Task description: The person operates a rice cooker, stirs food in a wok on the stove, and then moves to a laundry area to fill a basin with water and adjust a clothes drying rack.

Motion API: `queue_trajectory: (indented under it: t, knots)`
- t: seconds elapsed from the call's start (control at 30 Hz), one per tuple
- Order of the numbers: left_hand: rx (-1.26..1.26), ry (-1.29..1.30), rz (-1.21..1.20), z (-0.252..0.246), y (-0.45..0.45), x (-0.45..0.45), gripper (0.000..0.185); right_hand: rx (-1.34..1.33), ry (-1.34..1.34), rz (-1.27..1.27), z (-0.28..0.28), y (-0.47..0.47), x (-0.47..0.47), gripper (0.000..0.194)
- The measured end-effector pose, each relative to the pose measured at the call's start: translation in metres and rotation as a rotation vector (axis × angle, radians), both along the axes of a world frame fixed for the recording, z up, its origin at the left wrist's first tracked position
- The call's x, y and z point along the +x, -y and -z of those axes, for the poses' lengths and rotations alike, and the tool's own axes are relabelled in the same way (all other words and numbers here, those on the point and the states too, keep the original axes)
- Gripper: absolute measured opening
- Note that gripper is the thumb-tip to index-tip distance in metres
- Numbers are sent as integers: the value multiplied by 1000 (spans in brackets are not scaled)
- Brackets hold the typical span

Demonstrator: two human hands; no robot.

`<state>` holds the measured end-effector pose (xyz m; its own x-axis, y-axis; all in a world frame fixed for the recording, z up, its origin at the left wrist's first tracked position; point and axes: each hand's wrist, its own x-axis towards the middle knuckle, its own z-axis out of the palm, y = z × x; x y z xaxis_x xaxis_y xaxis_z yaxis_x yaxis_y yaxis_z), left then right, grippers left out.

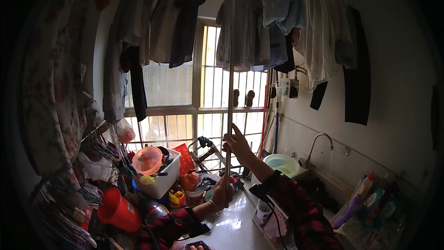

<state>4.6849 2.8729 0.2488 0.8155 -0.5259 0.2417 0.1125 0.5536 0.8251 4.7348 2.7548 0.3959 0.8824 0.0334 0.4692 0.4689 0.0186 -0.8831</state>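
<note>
A long thin pole (231,76) stands nearly upright before me, its upper end by the hanging rail among the clothes. My left hand (222,191) is closed around its lower end. Higher up, my right hand (238,144) touches the pole, with the index finger pointing upward; how firmly it grips is hard to tell. Near the pole's top hangs a grey shirt (244,31) on a hanger. Dark short-sleeved garments (184,21) hang left of it, and a light blue cloth (283,3) hangs to the right.
Left are a red bucket (119,210), a white bin (168,180) with an orange basin (147,160), and many hangers (69,211). Right are a sink with a curved faucet (321,137), a pale green basin (282,164) and detergent bottles (364,194). A barred window (222,90) lies ahead.
</note>
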Motion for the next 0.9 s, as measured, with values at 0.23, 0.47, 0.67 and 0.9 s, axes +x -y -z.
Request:
queue_trajectory:
  t: [0.23,0.47,0.67,0.9]
  knots:
    - [39,27,-20,-28,5,10,41,-59,21,26,-20,13,19,58]
    - [40,61,3,-68,4,27,46,25,-1,-94,-47,15,21,62]
    - [34,88,-61,-72,1,32,41,-49,7,-69,-50,8,10,66]
    - [-14,174,-126,-81,-5,31,41,-63,50,-89,-60,-5,15,66]
